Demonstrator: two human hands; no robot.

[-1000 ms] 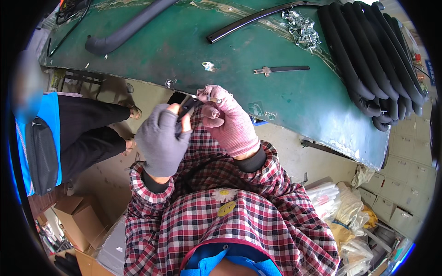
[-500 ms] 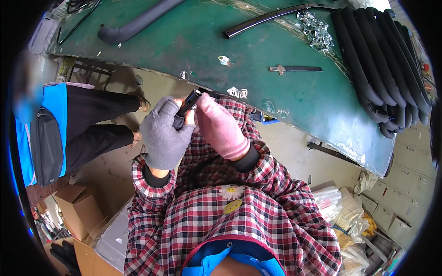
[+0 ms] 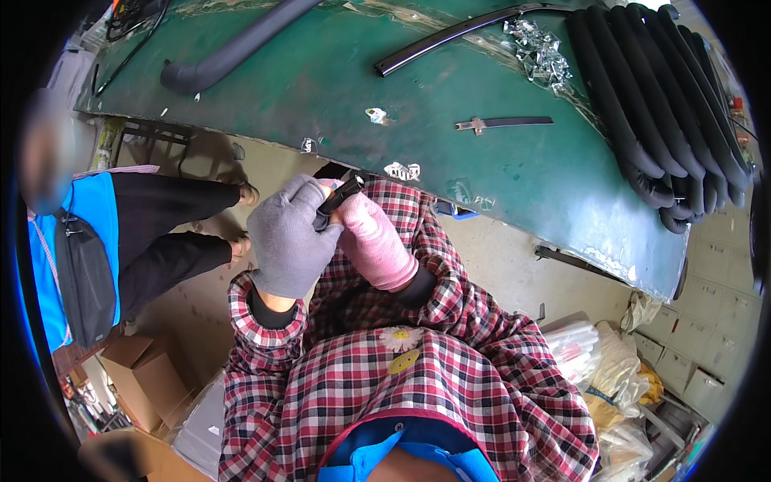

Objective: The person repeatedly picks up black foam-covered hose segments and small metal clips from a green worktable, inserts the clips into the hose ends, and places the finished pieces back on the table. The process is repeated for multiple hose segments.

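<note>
We're facing a broad green tabletop (image 3: 321, 104); our grey-knit-gloved left hand (image 3: 291, 237) grips, our pink-knit-gloved right hand (image 3: 374, 247) nestles close, its hold we can't tell. There's the slim glossy black cylinder (image 3: 345, 194), before the table's edge, long axis slanting, exposed end pointing forward-right.

Grey knitted glove (image 3: 285, 249): is covering the left hand (image 3: 293, 229), stopping short of a fingertip.
Pink knitted glove (image 3: 384, 255): is covering the right hand (image 3: 371, 238), partly hidden at the fingers.
Black fabric cuffs (image 3: 419, 287): are showing at both wrists.
Red, white and black checked cloth smock (image 3: 345, 386): is covering chest and arms, its long, loose sleeves (image 3: 490, 341) creasing and gathering at the ends.
White-petalled daisy patch (image 3: 399, 339): is sitting on the chest, above a yellow oval patch (image 3: 404, 361).
Dark red trim (image 3: 353, 427): is edging the neckline.
Bright blue collar (image 3: 363, 459): is showing inside it.
</note>
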